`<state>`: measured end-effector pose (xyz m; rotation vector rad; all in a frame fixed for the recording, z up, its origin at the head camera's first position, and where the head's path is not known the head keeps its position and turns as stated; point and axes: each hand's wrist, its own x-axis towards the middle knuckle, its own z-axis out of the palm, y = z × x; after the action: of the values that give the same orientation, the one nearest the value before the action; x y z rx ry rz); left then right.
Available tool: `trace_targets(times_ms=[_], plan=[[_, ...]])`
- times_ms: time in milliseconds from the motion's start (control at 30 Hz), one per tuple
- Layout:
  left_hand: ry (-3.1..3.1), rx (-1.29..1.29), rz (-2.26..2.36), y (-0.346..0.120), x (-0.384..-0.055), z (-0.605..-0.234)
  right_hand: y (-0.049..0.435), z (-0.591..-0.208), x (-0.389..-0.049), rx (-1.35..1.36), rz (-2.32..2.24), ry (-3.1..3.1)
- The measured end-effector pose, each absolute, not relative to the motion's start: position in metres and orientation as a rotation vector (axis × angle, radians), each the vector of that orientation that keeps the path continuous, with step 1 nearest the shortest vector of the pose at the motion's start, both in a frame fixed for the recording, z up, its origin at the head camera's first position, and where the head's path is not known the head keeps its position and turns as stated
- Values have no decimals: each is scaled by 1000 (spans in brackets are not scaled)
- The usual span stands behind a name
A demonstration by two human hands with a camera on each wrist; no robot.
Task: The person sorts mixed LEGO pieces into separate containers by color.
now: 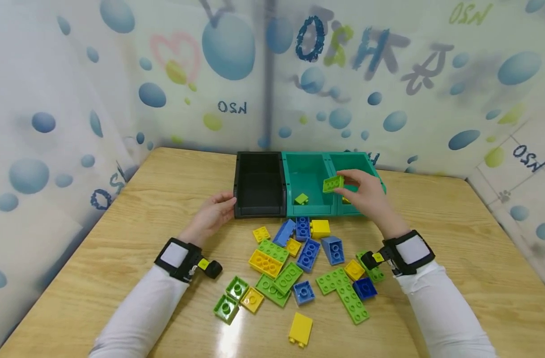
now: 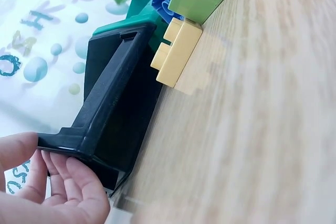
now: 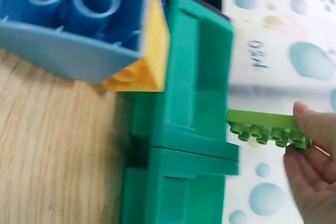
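Note:
My right hand (image 1: 365, 195) pinches a light green toy building brick (image 3: 262, 121) by one end, studs facing down in the right wrist view. It is held above the green bins (image 1: 309, 161), near the divider between them. My left hand (image 1: 213, 214) grips the near left corner of the black bin (image 2: 113, 98), thumb on the rim and fingers curled against the outer wall. Inside the middle bin lies a small green brick (image 1: 301, 199). A bit of yellow brick (image 1: 346, 200) shows in the right bin, partly covered by my right hand.
In front of the bins many loose bricks lie on the wooden table (image 1: 98, 293), among them an L-shaped green group (image 1: 344, 291), a blue brick (image 1: 308, 254) and a yellow brick (image 1: 301, 328) nearest me. A patterned curtain (image 1: 263, 99) hangs behind the table.

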<state>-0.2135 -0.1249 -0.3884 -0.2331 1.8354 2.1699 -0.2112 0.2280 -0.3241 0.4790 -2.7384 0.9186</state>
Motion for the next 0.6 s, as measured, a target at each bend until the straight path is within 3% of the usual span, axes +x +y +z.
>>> trace_targets(times_ms=[200,600], plan=[[1810,-240,2189,-125,-213,-387,212,-330,-224,703,616,-2806],[1842,-270,2159,-125,-213,-388,192,-342,-232,888,306,-2898]])
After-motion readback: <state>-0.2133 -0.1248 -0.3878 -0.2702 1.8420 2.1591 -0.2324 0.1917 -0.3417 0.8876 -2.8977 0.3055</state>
